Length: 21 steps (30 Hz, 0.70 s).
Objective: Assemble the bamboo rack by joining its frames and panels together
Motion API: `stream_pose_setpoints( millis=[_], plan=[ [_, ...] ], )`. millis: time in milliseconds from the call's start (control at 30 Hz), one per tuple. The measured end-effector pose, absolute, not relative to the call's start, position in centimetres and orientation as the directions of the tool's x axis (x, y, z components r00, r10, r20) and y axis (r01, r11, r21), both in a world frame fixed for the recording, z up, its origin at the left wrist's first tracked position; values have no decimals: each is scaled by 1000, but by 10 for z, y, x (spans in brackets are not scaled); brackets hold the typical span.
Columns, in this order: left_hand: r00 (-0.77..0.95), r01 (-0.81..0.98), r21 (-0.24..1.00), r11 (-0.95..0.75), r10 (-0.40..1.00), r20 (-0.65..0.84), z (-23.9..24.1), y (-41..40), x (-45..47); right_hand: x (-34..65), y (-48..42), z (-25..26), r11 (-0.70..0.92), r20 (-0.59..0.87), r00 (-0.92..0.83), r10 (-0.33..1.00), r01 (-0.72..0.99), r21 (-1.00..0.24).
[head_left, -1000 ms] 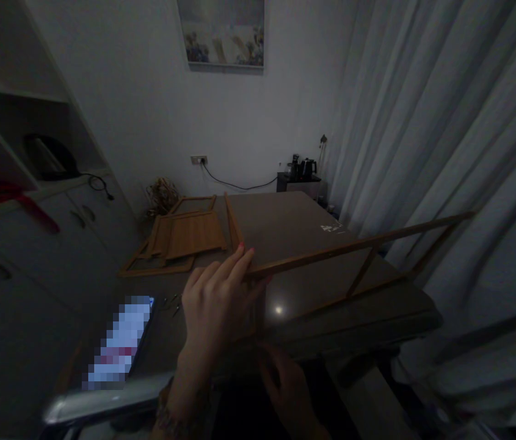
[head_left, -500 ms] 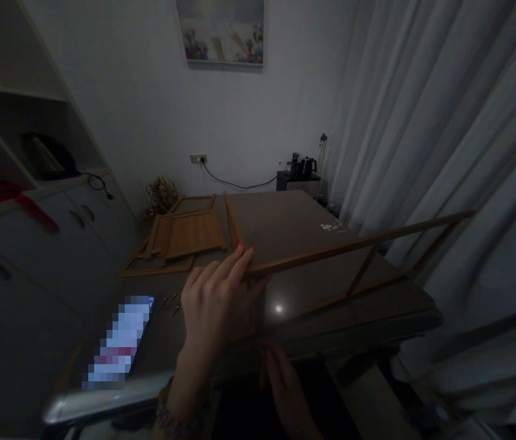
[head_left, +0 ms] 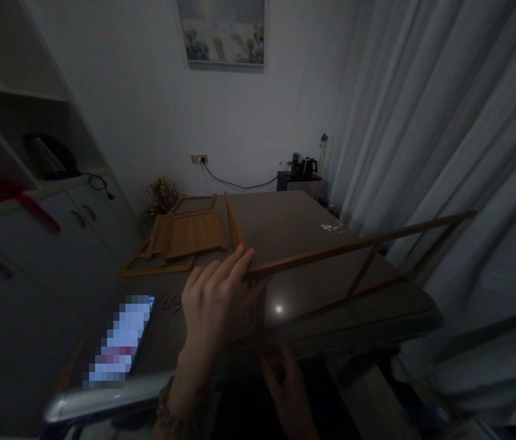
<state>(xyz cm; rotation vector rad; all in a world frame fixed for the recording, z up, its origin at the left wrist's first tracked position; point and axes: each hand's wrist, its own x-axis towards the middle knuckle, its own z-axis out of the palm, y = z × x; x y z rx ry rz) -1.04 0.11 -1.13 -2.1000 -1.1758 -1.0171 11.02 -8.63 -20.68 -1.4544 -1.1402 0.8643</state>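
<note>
Shelving (head_left: 19, 98) at the left keeps a dark rounded object (head_left: 47, 157) in one open bay. Of the hands, the left hand (head_left: 214, 299) is curled round the near top corner of the wooden frame (head_left: 358, 244), which stands on edge across the bench (head_left: 285, 220) — the right hand (head_left: 285, 385) sits below the bench's near edge, its grip too dark to tell. Flat panels (head_left: 188, 235) lie far left; small screws (head_left: 173, 300) sit beside a phone (head_left: 123, 342). Curtains (head_left: 445, 122) hang at the right.

The right hand (head_left: 285, 388), low in the centre of the picture, crept slightly up and leftward, its fingers curling in beneath the near corner of the thin brown wooden frame (head_left: 358, 244); contact was too dark to tell.
</note>
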Motion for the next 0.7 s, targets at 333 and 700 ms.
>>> stream_pose_setpoints(
  millis=[333,700],
  plan=[
    [336,873,-81,-481,473,814,-13,3,-10,120,-81,-218,254,482,195,854,652,-715],
    [338,878,-100,-468,459,822,-12,2,-11,114,-86,-210,18,40,194,980,113,-993]
  ],
)
